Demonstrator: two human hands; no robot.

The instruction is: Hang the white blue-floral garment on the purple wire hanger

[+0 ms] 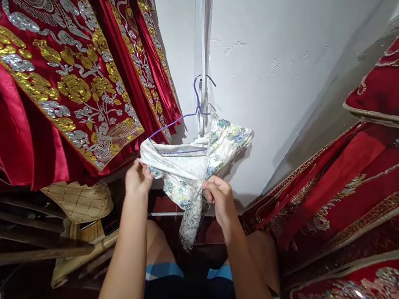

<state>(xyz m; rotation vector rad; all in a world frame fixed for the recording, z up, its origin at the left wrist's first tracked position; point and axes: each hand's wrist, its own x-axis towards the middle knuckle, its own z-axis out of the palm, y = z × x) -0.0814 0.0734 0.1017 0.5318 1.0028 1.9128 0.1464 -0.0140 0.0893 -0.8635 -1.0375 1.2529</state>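
A white garment with blue, green and yellow flowers drapes over a purple wire hanger in front of the wall. The hanger's hook sticks up by a vertical white strip, and I cannot tell whether it hangs from anything. My left hand pinches the garment's left edge just below the hanger's end. With its fingers closed, my right hand grips the front edge of the cloth near the middle. A length of the garment hangs down between my hands.
Red clothes with gold and silver sequins hang at the left. More beaded red garments hang at the right. Below left stand bamboo poles and a cream quilted item. Behind is a white wall with scuff marks.
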